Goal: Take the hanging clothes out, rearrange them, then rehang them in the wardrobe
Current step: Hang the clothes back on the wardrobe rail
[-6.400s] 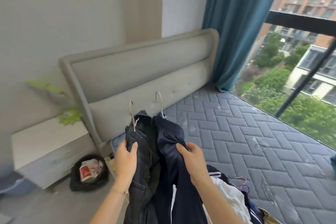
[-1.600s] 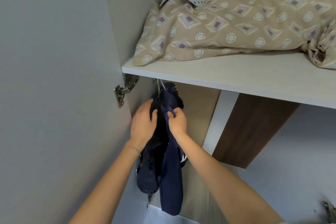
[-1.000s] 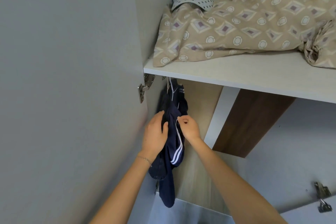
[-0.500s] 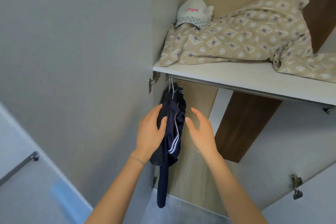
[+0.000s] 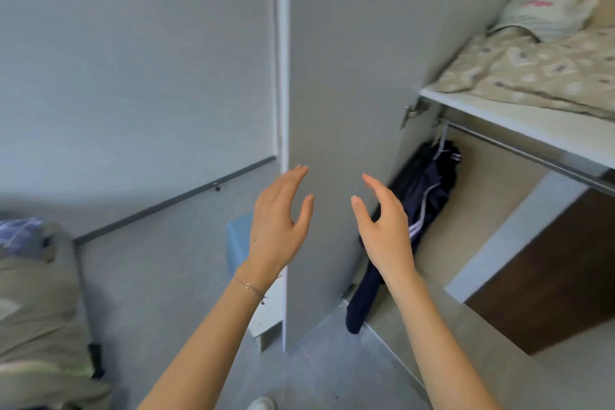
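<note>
Dark navy clothes (image 5: 429,190) with white side stripes hang on hangers from the metal rail (image 5: 532,156) at the left end of the wardrobe, under the white shelf (image 5: 519,120). My left hand (image 5: 279,223) is raised in front of the open grey wardrobe door (image 5: 339,76), fingers spread, holding nothing. My right hand (image 5: 386,230) is up beside it, fingers relaxed and empty, just left of the hanging clothes and overlapping their lower part in view.
A beige patterned quilt (image 5: 532,73) and a white cap (image 5: 545,10) lie on the shelf. A blue box (image 5: 238,240) stands behind the door. A bed with bedding (image 5: 36,293) is at the lower left. A brown inner panel (image 5: 549,276) is at the right.
Both hands have let go of the navy clothes, which now hang on the rail, and have drawn back to the left. The view has swung left toward the door and the bed.
</note>
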